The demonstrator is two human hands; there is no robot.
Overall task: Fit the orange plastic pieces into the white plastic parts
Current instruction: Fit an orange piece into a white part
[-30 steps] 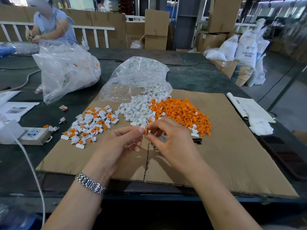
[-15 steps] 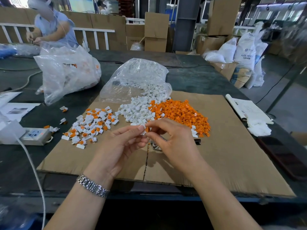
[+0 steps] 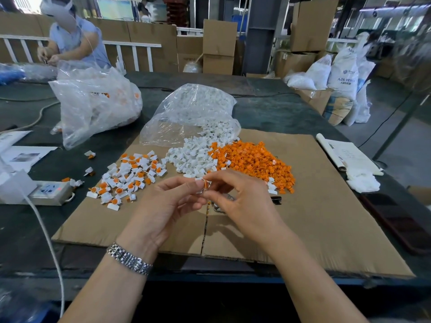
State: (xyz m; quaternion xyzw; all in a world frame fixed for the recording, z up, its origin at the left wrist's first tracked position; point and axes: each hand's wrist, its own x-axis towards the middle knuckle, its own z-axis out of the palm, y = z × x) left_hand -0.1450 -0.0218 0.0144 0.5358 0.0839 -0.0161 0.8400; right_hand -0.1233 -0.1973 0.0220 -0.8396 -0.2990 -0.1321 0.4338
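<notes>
My left hand (image 3: pixel 163 203) and my right hand (image 3: pixel 245 201) meet over the cardboard sheet (image 3: pixel 314 206), both pinching one small white plastic part (image 3: pixel 204 184) between fingertips; any orange piece in it is hidden by my fingers. Behind them lies a heap of loose orange pieces (image 3: pixel 254 163) and, to its left, a heap of plain white parts (image 3: pixel 193 157). Further left is a spread of white parts with orange pieces fitted (image 3: pixel 130 178).
A clear bag of white parts (image 3: pixel 196 110) lies behind the heaps, a second fuller bag (image 3: pixel 93 106) at left. A power strip (image 3: pixel 46 191) with white cable sits left. Papers (image 3: pixel 349 157) and a dark phone (image 3: pixel 396 220) lie right. Another person (image 3: pixel 72 40) works at the far left.
My fingertips have closed in tighter on the small part, and the hands shifted slightly down toward me. The orange piece seen between my fingers earlier no longer shows.
</notes>
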